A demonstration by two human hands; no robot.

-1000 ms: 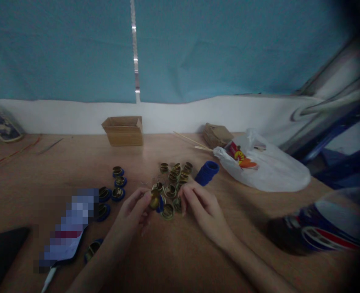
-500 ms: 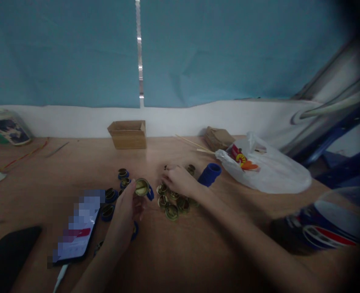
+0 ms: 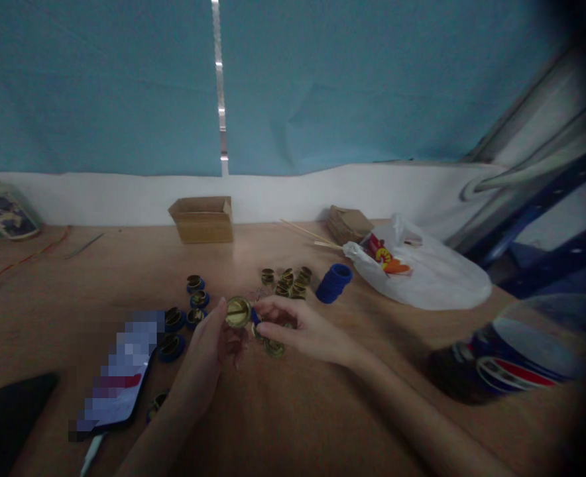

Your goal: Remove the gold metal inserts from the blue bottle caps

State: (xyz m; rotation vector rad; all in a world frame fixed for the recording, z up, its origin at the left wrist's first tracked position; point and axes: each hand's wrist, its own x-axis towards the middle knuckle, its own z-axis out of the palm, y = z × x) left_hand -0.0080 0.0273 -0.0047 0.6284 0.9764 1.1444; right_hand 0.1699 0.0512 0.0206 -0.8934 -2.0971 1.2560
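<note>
My left hand (image 3: 208, 344) grips a round brass-coloured metal piece (image 3: 237, 311) with a bar across its face, between thumb and fingers. A blue ring (image 3: 255, 318) is at the right side of this piece, and the fingers of my right hand (image 3: 293, 324) close on it. Just behind and under my right hand lies a cluster of similar brass pieces (image 3: 284, 285), partly hidden. Left of my left hand stand several brass pieces with blue rings round their base (image 3: 196, 299). A ribbed blue cylinder, like stacked rings (image 3: 333, 283), leans to the right of the cluster.
A lit phone (image 3: 121, 371) with a white cable lies at left, beside a dark flat object (image 3: 14, 411). Behind are an open cardboard box (image 3: 203, 228), a brown packet (image 3: 349, 225) and thin sticks. A white plastic bag (image 3: 442, 275) and a Pepsi-labelled container (image 3: 502, 358) occupy the right.
My right hand has come from the brass cluster toward my left hand and now meets the blue ring at the held piece. The view has shifted slightly.
</note>
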